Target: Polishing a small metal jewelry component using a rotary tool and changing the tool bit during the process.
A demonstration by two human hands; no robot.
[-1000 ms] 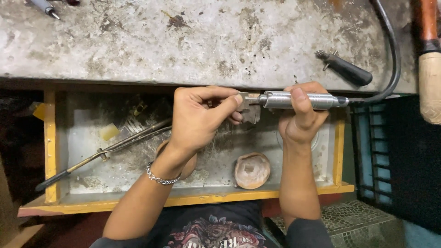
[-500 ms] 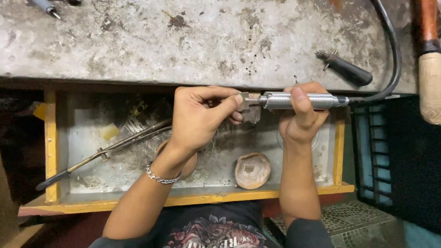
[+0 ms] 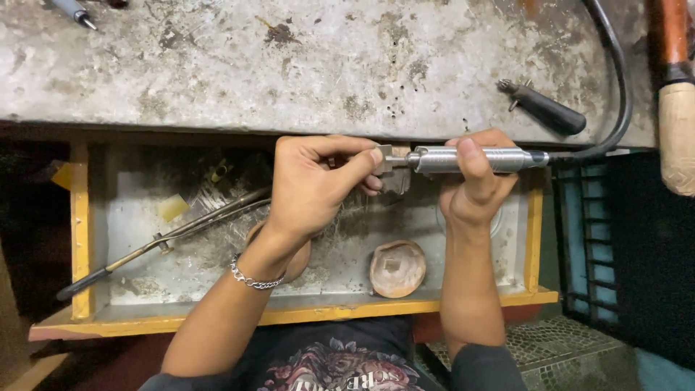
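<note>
Directly below the worn grey table edge, the right hand is wrapped round a silver cylindrical rotary handpiece, its black flexible shaft curving off toward 1 o'clock. At its 9 o'clock, the left hand pinches a small grey metal piece against the tip, over a yellow-rimmed tray.

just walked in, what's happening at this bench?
A person works over an open yellow-edged drawer below a worn bench top. The right hand grips a metal rotary handpiece on a black flexible shaft. The left hand pinches a small metal piece at its tip. Long tongs lie in the drawer.
</note>
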